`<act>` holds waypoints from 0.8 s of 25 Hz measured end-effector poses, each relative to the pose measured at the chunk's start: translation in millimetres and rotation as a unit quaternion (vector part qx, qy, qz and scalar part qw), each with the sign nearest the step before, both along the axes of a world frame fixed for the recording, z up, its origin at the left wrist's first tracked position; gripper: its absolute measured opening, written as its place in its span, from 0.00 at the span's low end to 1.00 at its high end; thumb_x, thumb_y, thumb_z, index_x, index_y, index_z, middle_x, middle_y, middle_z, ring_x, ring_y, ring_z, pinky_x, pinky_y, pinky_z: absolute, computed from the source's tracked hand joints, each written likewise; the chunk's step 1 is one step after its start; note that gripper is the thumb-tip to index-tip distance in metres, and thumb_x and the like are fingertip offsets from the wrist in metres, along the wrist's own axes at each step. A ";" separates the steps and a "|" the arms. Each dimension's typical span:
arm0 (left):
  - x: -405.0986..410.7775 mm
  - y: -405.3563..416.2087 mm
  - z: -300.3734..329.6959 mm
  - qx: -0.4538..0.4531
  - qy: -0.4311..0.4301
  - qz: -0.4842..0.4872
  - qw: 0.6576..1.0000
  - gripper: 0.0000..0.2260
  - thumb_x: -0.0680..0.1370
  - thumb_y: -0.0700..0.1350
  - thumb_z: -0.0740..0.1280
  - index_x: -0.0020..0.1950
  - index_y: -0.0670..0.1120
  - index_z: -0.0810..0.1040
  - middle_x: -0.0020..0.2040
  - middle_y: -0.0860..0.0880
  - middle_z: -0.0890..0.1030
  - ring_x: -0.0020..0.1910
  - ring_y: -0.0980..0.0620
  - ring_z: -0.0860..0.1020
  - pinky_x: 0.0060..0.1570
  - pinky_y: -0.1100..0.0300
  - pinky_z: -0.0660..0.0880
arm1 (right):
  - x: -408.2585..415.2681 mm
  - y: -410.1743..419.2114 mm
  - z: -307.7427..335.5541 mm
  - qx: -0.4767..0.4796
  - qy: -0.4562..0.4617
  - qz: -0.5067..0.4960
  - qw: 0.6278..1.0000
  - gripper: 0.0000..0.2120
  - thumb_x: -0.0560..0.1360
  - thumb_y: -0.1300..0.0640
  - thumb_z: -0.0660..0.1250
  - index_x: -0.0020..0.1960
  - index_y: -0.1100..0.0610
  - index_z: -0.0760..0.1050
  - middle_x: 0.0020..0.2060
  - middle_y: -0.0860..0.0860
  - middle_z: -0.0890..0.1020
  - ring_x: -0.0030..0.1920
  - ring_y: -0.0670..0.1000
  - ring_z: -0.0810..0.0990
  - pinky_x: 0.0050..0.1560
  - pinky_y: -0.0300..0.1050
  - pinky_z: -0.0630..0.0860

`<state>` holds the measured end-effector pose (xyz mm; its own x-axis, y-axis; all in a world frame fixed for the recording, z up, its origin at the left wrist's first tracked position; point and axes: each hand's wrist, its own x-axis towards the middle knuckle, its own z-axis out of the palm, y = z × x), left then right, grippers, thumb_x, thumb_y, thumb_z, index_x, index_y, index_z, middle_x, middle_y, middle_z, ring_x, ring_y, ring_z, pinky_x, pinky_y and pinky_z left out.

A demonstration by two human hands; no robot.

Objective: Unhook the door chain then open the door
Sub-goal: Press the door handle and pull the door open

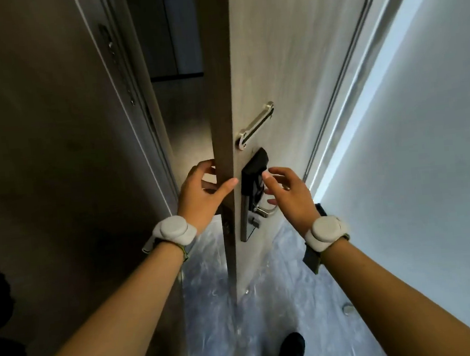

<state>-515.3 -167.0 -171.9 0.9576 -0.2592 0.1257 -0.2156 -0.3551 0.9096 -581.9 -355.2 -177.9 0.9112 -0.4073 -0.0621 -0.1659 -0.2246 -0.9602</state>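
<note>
the door [274,59] already stands ajar, its edge turned toward the camera, with a dark gap between it and the frame [120,74]. the chain slide plate [255,126] sits on the door's inner face just above the black lock body [253,182], and no chain shows in it; a blurred strip of hardware hangs on the frame, probably the chain, though i cannot tell for sure

what could go wrong: the left hand [201,194] is wrapped round the door's edge, fingers behind it on the gap side and thumb [226,186] lying on the edge. if the door swung back toward the frame, from a draught or a careless push, those fingers could be pinched. a pull from the edge alone also gives a poor hold, so the hand might slip off. the foot [293,350] stands close to the door's sweep and could get clipped

the right hand [289,192] is loosely spread, grasping nothing, fingertips near the lock body and just above the silver lever handle [265,210]; whether they touch is unclear
</note>
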 end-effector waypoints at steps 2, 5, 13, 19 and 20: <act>-23.7 -21.2 -0.7 -0.003 -0.008 -0.032 0.999 0.26 0.72 0.55 0.75 0.68 0.54 0.73 0.67 0.50 0.76 0.43 0.57 0.84 0.41 0.72 0.77 | -29.9 -14.6 -0.1 0.012 -0.010 -0.027 1.000 0.26 0.75 0.37 0.66 0.68 0.49 0.73 0.60 0.49 0.82 0.58 0.52 0.83 0.55 0.49 0.83; -55.0 -53.7 -3.2 -0.054 0.024 -0.089 0.994 0.28 0.74 0.49 0.75 0.72 0.55 0.69 0.68 0.49 0.77 0.51 0.53 0.85 0.47 0.70 0.79 | -68.4 -39.4 1.0 0.025 -0.008 -0.056 0.998 0.29 0.75 0.36 0.66 0.71 0.51 0.74 0.63 0.51 0.82 0.60 0.53 0.83 0.57 0.50 0.83; -139.9 -162.0 -23.8 -0.035 0.091 -0.186 0.978 0.39 0.70 0.62 0.71 0.79 0.58 0.61 0.73 0.55 0.72 0.73 0.54 0.71 0.72 0.50 0.69 | -184.7 -133.5 -4.9 0.040 0.003 -0.101 0.994 0.30 0.79 0.38 0.61 0.74 0.54 0.72 0.68 0.53 0.80 0.67 0.54 0.79 0.67 0.55 0.77; -182.2 -233.0 -29.8 -0.037 0.128 -0.266 0.955 0.33 0.77 0.55 0.69 0.80 0.57 0.59 0.78 0.51 0.68 0.74 0.54 0.69 0.73 0.48 0.68 | -235.2 -187.5 -9.1 0.105 -0.024 -0.140 0.984 0.30 0.82 0.38 0.52 0.81 0.48 0.60 0.78 0.45 0.67 0.76 0.48 0.67 0.76 0.54 0.66; -187.5 -244.7 -29.2 -0.035 0.133 -0.278 0.951 0.33 0.78 0.53 0.68 0.80 0.55 0.59 0.79 0.48 0.67 0.75 0.52 0.69 0.74 0.47 0.68 | -240.6 -198.7 -9.2 0.110 -0.024 -0.150 0.982 0.31 0.82 0.38 0.52 0.81 0.48 0.58 0.77 0.43 0.66 0.75 0.47 0.67 0.77 0.53 0.64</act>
